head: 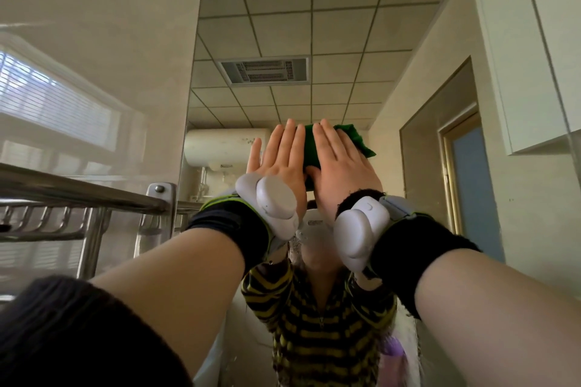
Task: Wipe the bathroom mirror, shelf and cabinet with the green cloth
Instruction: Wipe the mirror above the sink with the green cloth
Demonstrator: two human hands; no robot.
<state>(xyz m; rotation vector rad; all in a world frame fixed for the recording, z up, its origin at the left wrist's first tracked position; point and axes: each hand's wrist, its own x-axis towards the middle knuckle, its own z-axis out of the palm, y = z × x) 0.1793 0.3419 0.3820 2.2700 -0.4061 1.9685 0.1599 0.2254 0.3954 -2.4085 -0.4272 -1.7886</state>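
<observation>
The green cloth [353, 137] lies against the mirror [314, 34], near its middle, pressed there by the straight fingers of the right hand [341, 166]. The left hand [279, 157] lies flat just beside it, fingers straight, gripping nothing. A metal rack [78, 198] hangs left of the mirror.

One view: wide-angle camera worn on the person's head. It faces forward, tilted upward, close to the mirror [345, 41].
</observation>
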